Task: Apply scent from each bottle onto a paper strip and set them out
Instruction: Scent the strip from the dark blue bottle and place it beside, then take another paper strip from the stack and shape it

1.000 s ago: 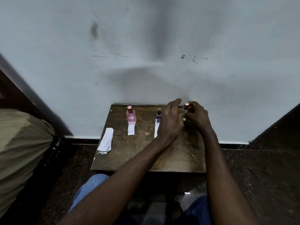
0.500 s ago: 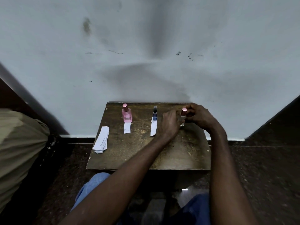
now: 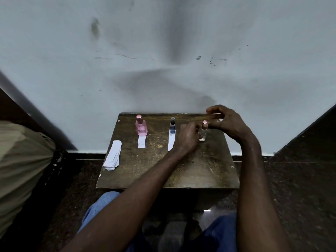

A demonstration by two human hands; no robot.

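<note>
At the left edge of the table (image 3: 127, 171) lies a stack of blank paper strips (image 3: 113, 155), its long axis running from the near side toward the wall and well apart from both hands. Next comes the pink bottle (image 3: 141, 126), upright, with a strip (image 3: 141, 142) touching its base and pointing back at the person; then the blue bottle (image 3: 172, 125), also upright, with its own strip (image 3: 171, 140) laid the same way. The left hand (image 3: 188, 138) sits just right of that strip, fingers curled in close to the base of the clear bottle (image 3: 203, 132); whether it pinches a strip there I cannot tell, since the knuckles hide it. The clear bottle stands upright between the two hands, with no strip visible in front of it. The right hand (image 3: 226, 122) is nearer its top, thumb and fingertips loosely bent at the pink cap, other fingers spread. This third pairing looks to be the step under way.
</note>
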